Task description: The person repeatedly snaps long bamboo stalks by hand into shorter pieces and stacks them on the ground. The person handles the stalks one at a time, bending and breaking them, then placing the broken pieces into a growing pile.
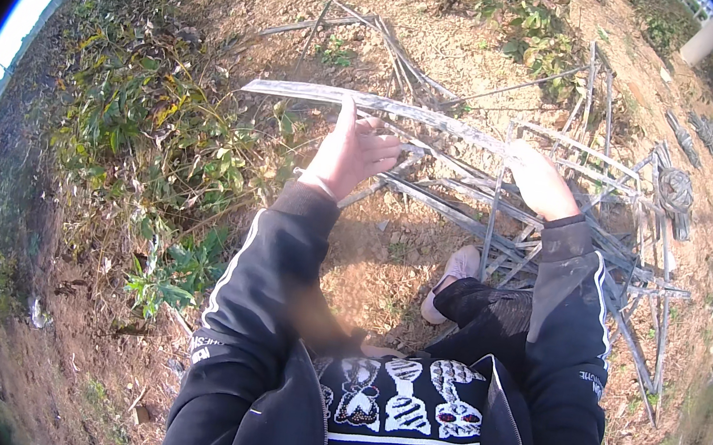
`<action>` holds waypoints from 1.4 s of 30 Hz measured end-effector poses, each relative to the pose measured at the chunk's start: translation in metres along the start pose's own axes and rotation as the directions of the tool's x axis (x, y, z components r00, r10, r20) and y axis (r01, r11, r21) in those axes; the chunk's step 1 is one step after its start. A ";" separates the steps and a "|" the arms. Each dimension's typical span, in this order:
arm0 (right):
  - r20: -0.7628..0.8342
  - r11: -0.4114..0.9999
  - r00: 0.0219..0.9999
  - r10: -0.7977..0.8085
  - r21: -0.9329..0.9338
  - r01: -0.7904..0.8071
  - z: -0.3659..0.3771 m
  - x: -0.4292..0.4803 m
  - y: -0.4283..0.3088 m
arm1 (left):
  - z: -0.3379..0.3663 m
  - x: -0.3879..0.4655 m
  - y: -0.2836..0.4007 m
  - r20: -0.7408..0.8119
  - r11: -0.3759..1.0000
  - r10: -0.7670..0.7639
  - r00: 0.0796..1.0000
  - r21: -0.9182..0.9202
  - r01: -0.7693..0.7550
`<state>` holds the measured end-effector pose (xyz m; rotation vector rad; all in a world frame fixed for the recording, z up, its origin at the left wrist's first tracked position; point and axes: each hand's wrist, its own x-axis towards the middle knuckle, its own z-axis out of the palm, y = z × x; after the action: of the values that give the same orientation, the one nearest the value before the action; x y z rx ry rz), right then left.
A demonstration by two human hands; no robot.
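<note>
A long, weathered grey slat, probably wood, stretches across in front of me above a pile of similar strips. My right hand grips it near its right end. Below its left part is my left hand, palm turned up and fingers spread, its raised thumb overlapping the slat's lower edge. Whether that thumb presses on the slat is hard to tell. Under and beyond my right hand lies a tangled pile of grey strips, some standing upright as bent frames. A thin upright strip passes just left of my right hand.
Leafy plants grow at the left, and another bush stands at the top. A coiled grey bundle sits at the right of the pile. My shoe is on dry soil beside the strips. A pale post rises far right.
</note>
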<state>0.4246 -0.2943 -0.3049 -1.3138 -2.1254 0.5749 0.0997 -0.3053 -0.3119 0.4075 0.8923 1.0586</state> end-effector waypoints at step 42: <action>-0.320 0.694 0.945 0.069 0.696 0.185 0.013 0.012 -0.108 | 0.031 -0.011 -0.104 0.598 0.465 0.213 0.772 0.633 -0.619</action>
<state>0.3412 -0.3303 -0.2446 -0.8012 -1.4113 0.9679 0.1821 -0.3591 -0.3589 1.7004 0.8217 0.8756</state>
